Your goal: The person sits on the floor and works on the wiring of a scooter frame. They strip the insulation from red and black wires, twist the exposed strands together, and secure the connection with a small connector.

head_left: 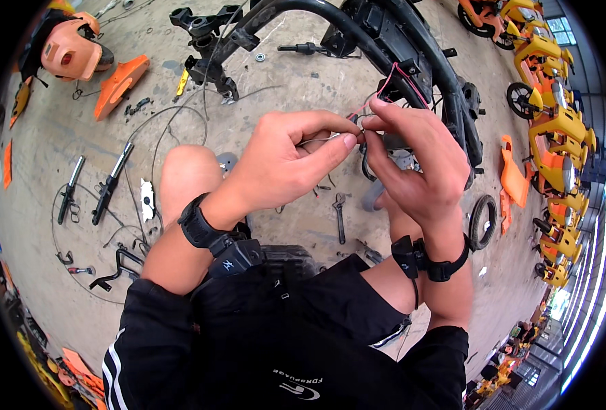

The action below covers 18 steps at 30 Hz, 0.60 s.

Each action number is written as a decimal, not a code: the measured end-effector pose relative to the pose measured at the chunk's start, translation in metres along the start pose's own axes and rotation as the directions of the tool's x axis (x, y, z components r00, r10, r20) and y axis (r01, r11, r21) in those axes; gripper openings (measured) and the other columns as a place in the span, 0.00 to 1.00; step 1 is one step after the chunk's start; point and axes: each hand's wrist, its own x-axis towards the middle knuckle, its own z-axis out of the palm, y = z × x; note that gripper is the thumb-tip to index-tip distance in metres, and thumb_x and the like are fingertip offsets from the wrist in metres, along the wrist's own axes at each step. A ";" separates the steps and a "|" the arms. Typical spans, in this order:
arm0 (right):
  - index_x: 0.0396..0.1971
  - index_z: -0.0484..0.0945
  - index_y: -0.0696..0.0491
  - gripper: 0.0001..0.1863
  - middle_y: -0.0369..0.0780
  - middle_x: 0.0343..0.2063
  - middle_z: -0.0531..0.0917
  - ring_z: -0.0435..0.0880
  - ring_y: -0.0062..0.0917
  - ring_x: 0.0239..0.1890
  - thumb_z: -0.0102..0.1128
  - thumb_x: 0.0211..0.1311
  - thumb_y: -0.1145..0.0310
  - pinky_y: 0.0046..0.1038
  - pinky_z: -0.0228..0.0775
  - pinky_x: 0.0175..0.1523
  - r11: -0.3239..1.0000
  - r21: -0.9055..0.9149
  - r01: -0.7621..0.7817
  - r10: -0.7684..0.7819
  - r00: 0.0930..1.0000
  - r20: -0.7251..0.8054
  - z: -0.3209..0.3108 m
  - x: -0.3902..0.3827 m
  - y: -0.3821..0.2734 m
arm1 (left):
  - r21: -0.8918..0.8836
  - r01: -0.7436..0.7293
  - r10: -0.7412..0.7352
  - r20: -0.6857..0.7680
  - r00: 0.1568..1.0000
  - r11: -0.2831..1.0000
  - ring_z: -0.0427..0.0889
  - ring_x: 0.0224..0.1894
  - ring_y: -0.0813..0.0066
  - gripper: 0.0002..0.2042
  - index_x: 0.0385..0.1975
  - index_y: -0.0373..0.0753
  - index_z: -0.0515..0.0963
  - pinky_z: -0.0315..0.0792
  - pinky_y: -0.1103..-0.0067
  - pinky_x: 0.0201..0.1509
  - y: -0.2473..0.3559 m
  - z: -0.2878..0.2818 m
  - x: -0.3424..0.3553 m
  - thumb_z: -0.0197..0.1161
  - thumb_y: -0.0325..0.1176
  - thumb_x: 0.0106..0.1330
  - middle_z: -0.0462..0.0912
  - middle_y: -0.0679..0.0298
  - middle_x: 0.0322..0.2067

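Observation:
My left hand (293, 157) and my right hand (422, 147) meet just in front of a black tubular vehicle frame (276, 9). Thumb and forefinger of the left are pinched on a thin wire (325, 139), whose grey length runs back toward the palm. Against those fingertips, the right thumb and fingers pinch the wire's end. Exactly how the strands meet is hidden by the fingers. A pink-red wire (393, 70) loops from the frame down to the same spot. Both wrists wear black straps with small devices.
On the concrete floor lie an adjustable wrench (340, 217), two fork tubes (114, 181), a tyre (482, 222), an orange panel (120, 85) and loose cables (170, 115). An orange scooter body (71, 51) stands far left. Yellow scooters (552, 126) line the right side.

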 end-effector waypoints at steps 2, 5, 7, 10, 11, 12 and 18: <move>0.46 0.84 0.56 0.24 0.37 0.29 0.86 0.85 0.28 0.29 0.71 0.43 0.85 0.26 0.78 0.34 1.000 0.001 -0.025 0.025 1.000 0.017 -0.001 0.002 -0.004 | 0.013 -0.004 0.004 0.005 1.000 1.000 0.71 0.27 0.93 0.09 0.46 0.29 0.83 0.63 0.89 0.26 0.004 0.000 0.000 0.65 0.26 0.70 0.87 0.67 0.32; 0.46 0.84 0.56 0.24 0.38 0.29 0.85 0.83 0.28 0.28 0.70 0.44 0.85 0.26 0.76 0.32 0.999 0.011 -0.040 0.039 0.999 0.024 0.001 0.000 -0.004 | 0.086 -0.081 0.083 -0.019 0.996 0.993 0.69 0.22 0.94 0.09 0.45 0.30 0.84 0.60 0.87 0.23 0.005 0.002 0.000 0.65 0.25 0.69 0.85 0.69 0.25; 0.45 0.84 0.56 0.24 0.38 0.28 0.84 0.82 0.28 0.28 0.69 0.43 0.85 0.26 0.75 0.31 0.999 0.005 -0.033 0.033 0.998 0.049 0.001 -0.001 -0.003 | 0.234 -0.137 0.146 -0.024 0.989 0.963 0.68 0.20 0.93 0.08 0.44 0.30 0.84 0.58 0.86 0.21 0.002 0.003 0.001 0.65 0.23 0.66 0.83 0.67 0.21; 0.44 0.84 0.56 0.23 0.38 0.27 0.83 0.81 0.28 0.28 0.68 0.42 0.85 0.27 0.74 0.31 0.999 -0.019 -0.031 0.033 0.996 0.085 0.001 -0.003 -0.002 | 0.378 -0.235 0.264 -0.025 0.964 0.896 0.67 0.15 0.90 0.09 0.42 0.32 0.85 0.57 0.85 0.19 0.000 0.007 0.001 0.65 0.20 0.63 0.80 0.64 0.17; 0.43 0.84 0.56 0.23 0.38 0.27 0.83 0.81 0.28 0.28 0.68 0.41 0.85 0.27 0.74 0.31 0.999 -0.022 -0.045 0.046 0.996 0.072 0.003 -0.003 -0.004 | 0.411 -0.271 0.307 -0.023 0.951 0.870 0.66 0.14 0.88 0.09 0.41 0.32 0.85 0.57 0.84 0.18 -0.001 0.009 0.002 0.65 0.19 0.62 0.80 0.62 0.17; 0.43 0.83 0.56 0.23 0.38 0.26 0.82 0.81 0.28 0.28 0.67 0.41 0.85 0.27 0.73 0.31 0.998 -0.026 -0.059 0.060 0.997 0.058 0.005 -0.004 -0.006 | 0.427 -0.312 0.358 -0.030 0.933 0.849 0.68 0.14 0.86 0.09 0.41 0.32 0.85 0.59 0.83 0.18 -0.001 0.011 0.002 0.65 0.19 0.61 0.80 0.61 0.17; 0.41 0.84 0.57 0.23 0.37 0.26 0.83 0.82 0.26 0.28 0.66 0.39 0.87 0.24 0.75 0.34 0.960 0.081 -0.268 0.278 0.947 -0.160 0.016 -0.010 -0.015 | 0.506 -0.473 0.574 -0.054 0.817 0.721 0.80 0.16 0.72 0.10 0.40 0.33 0.85 0.70 0.79 0.21 -0.005 0.018 0.006 0.66 0.18 0.59 0.82 0.58 0.18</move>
